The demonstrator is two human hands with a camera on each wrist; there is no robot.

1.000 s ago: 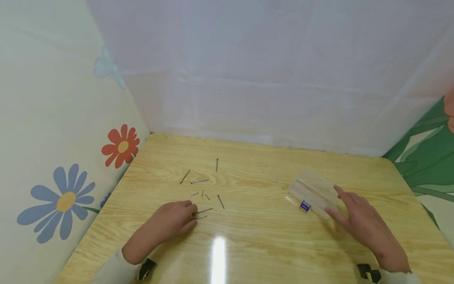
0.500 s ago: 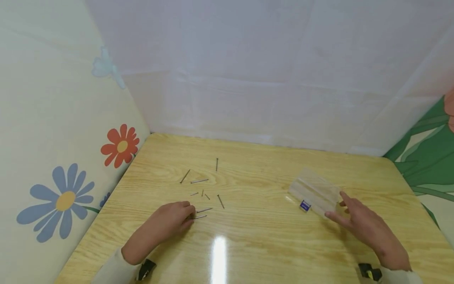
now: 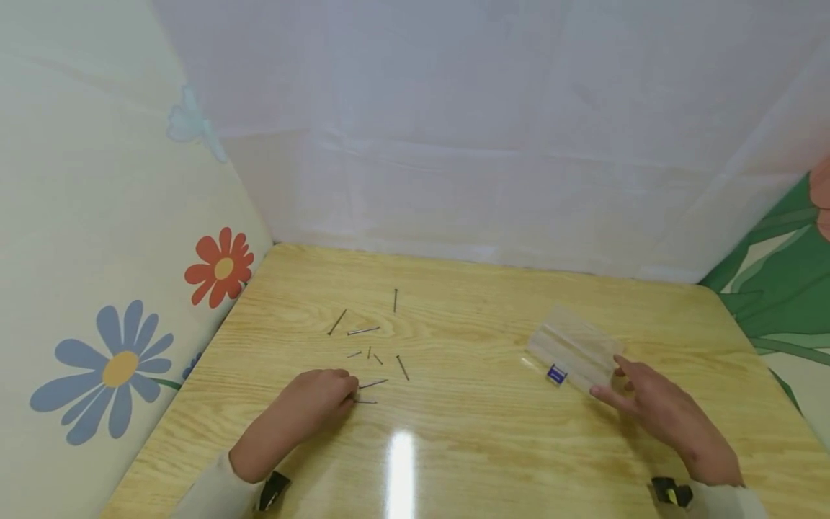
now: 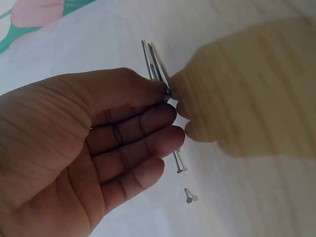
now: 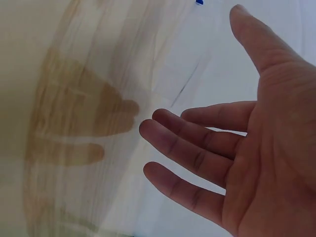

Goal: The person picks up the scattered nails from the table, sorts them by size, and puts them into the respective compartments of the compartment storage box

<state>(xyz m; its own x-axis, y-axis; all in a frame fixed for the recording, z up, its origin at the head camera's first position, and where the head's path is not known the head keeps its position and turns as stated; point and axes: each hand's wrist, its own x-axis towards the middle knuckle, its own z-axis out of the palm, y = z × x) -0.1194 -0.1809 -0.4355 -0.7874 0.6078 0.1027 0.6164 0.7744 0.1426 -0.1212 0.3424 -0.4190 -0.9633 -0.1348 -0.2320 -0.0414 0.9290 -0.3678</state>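
My left hand (image 3: 308, 405) is low over the table, thumb and fingertips together on the head end of a nail (image 3: 368, 402). In the left wrist view, the left hand (image 4: 103, 133) has its thumb tip at that nail (image 4: 157, 69), with a second nail alongside and other fingers curled. A nail (image 3: 373, 383) lies just beyond the fingertips. My right hand (image 3: 674, 418), empty with fingers spread, hovers at the near right edge of a clear plastic bag (image 3: 577, 346) with a blue label (image 3: 556, 374). In the right wrist view, the right hand (image 5: 276, 143) shows an empty palm.
Longer nails (image 3: 363, 331) and several short ones (image 3: 379, 359) lie scattered beyond the left hand on the wooden table (image 3: 480, 432). A white sheet (image 3: 454, 144) stands behind the table, and a flowered cloth (image 3: 84, 252) hangs at the left.
The nail at my left fingertips has tilted, its far tip now a little nearer to me. My right hand has shifted slightly closer to me, its fingers drawn nearer the thumb.
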